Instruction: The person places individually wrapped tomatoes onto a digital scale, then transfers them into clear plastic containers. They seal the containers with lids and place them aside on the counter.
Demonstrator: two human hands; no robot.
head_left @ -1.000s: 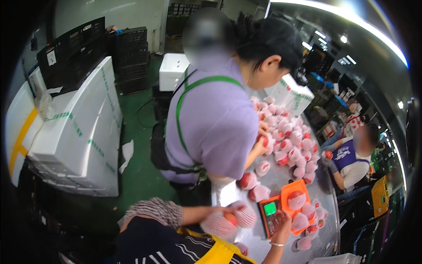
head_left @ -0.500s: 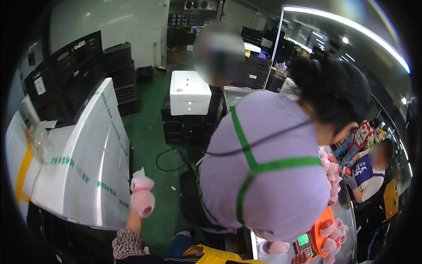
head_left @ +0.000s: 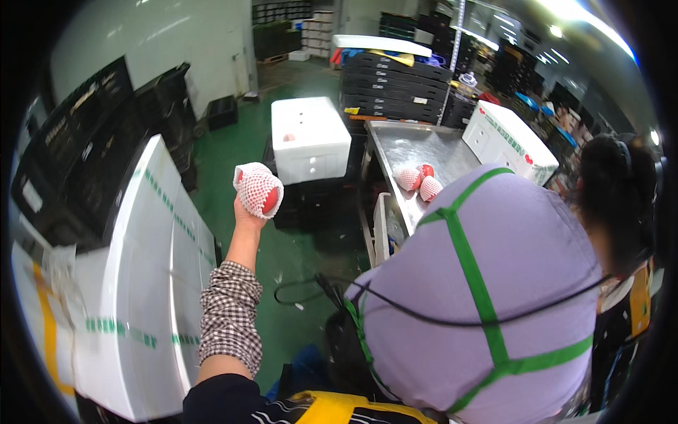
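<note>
My left hand (head_left: 246,215) is raised in front of me on a checked sleeve. It is shut on a red fruit wrapped in white foam netting (head_left: 258,190), held up above the green floor. Beyond the fruit, a white foam box (head_left: 311,138) sits on black crates and has one red fruit in a dent in its lid. My right hand is hidden behind a person in a purple shirt with green apron straps (head_left: 487,283), who bends over close on my right.
A steel table (head_left: 413,145) ahead carries three netted fruits (head_left: 418,181) and a white carton (head_left: 506,137). Stacked white cartons (head_left: 141,283) stand at my left. Black crates (head_left: 402,76) are piled behind. A black cable (head_left: 296,295) lies on the floor.
My view has swung left, away from the table full of fruit. My left hand has carried the netted fruit from beside the table up and out over the floor.
</note>
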